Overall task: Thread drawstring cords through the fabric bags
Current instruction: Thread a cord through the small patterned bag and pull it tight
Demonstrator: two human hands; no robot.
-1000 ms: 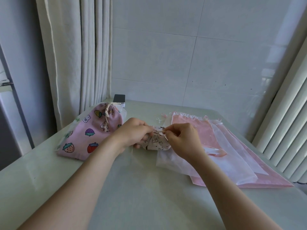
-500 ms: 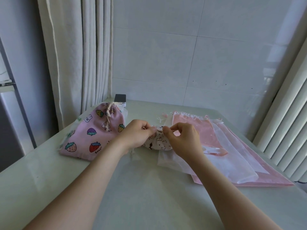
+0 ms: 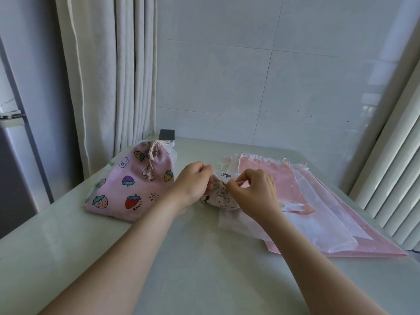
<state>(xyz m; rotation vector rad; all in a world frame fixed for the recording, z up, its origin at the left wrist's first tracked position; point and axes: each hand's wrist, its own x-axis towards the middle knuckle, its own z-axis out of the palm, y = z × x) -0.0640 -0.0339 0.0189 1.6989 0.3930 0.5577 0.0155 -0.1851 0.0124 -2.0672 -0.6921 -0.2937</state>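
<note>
Bag in hand: the small cream printed bag (image 3: 219, 196) sits near the middle of the table (image 3: 181, 269), its bottom overlapping the near-left corner of the flat stack, bunched up between your two hands.
Left hand: your left hand (image 3: 193, 183) is closed on the gathered mouth of that bag, fingers curled around the fabric.
Right hand: your right hand (image 3: 254, 192) pinches at the same gathered top with thumb and forefinger; whether the cord itself is between them is too small to tell.
Done so far: the pink strawberry bag (image 3: 134, 185) lies toward the far-left corner with its cord (image 3: 151, 153) through the channel and drawn tight, so it reads as finished.
Step now: you look to be working the cord around the small bag's casing, or cinching it; the pictures don't settle which.
Left to do: the flat pink bags (image 3: 318, 201) stacked along the right edge lie open and ungathered; they look like your remaining work.
</note>
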